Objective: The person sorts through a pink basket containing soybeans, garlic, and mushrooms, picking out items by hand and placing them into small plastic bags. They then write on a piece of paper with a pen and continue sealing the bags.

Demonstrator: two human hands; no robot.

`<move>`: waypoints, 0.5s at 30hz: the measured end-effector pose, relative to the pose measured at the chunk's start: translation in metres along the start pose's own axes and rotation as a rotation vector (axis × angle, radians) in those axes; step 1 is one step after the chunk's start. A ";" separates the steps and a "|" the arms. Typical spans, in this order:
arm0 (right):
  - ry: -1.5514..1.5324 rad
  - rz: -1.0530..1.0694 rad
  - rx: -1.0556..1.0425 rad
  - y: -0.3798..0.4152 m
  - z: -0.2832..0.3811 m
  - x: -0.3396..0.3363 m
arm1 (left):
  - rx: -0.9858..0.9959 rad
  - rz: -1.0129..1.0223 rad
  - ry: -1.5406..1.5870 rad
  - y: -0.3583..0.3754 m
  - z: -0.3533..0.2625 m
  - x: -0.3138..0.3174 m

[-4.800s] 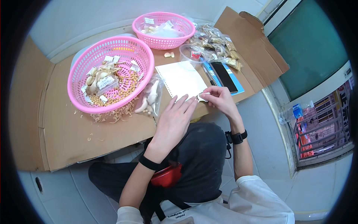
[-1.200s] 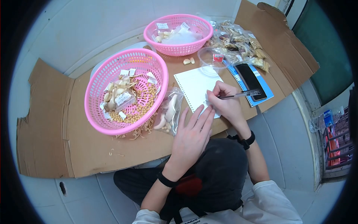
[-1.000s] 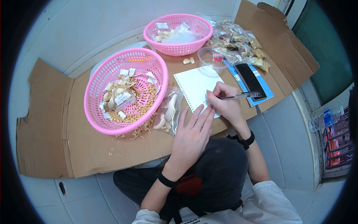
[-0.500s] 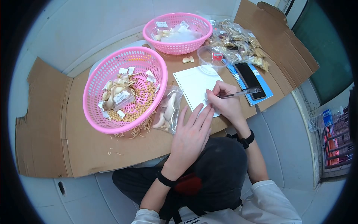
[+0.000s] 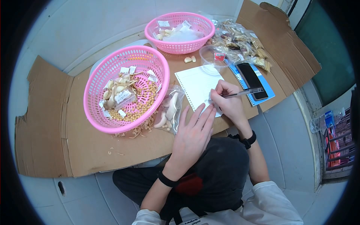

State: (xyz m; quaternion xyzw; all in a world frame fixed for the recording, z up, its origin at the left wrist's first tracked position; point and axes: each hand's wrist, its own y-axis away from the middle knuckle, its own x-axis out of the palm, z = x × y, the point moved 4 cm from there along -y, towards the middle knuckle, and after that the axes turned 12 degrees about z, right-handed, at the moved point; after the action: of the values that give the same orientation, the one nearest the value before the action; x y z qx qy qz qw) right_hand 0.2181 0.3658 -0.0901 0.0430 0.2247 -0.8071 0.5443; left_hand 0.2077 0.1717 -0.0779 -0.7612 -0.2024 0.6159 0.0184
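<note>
My right hand (image 5: 229, 102) grips a clear pen (image 5: 242, 93) over the lower right part of a white spiral-edged sheet (image 5: 197, 82). Flat across the sheet's bottom edge lies my left hand (image 5: 193, 135), its fingers spread and nothing held in it. Just left of that hand is a clear bag (image 5: 170, 110) with pale pieces inside. A clear round tub (image 5: 213, 58) with a red label overlaps the top of the sheet. The pen tip is hidden by my right fingers.
A pink basket (image 5: 90, 86) holds beans and bagged items on the left; another pink basket (image 5: 180, 47) stands at the back. Several packets (image 5: 242, 41) lie back right. A black phone (image 5: 252, 80) rests on a blue notebook (image 5: 267, 88). Cardboard (image 5: 101, 150) lies underneath.
My right hand has shifted very slightly right along the sheet with the pen. My left hand stays in place.
</note>
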 end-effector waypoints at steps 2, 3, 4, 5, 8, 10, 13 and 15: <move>-0.068 -0.026 -0.004 0.001 -0.001 -0.001 | -0.002 -0.004 0.002 0.000 0.000 0.000; -0.137 -0.051 -0.006 0.001 -0.001 -0.002 | 0.000 0.001 0.005 0.001 0.001 0.000; -0.137 -0.050 -0.007 0.002 0.001 -0.002 | 0.001 0.006 0.007 0.001 0.001 0.000; -0.149 -0.050 0.002 0.003 0.004 -0.003 | 0.000 0.005 0.007 0.001 0.001 0.000; -0.170 -0.019 0.024 0.003 0.005 0.001 | 0.005 0.002 -0.011 0.001 0.000 0.000; -0.178 0.013 0.038 0.003 0.004 0.003 | 0.011 -0.002 -0.014 0.000 0.000 0.000; -0.163 0.031 0.055 0.004 0.004 0.003 | 0.012 0.003 -0.019 0.000 0.000 0.000; -0.155 0.044 0.053 0.004 0.006 0.004 | 0.012 -0.001 -0.019 0.000 0.000 -0.001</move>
State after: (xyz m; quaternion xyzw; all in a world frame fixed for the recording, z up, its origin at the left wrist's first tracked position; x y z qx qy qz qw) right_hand 0.2209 0.3586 -0.0869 -0.0003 0.1596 -0.8014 0.5764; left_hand 0.2076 0.1718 -0.0772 -0.7550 -0.1993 0.6243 0.0211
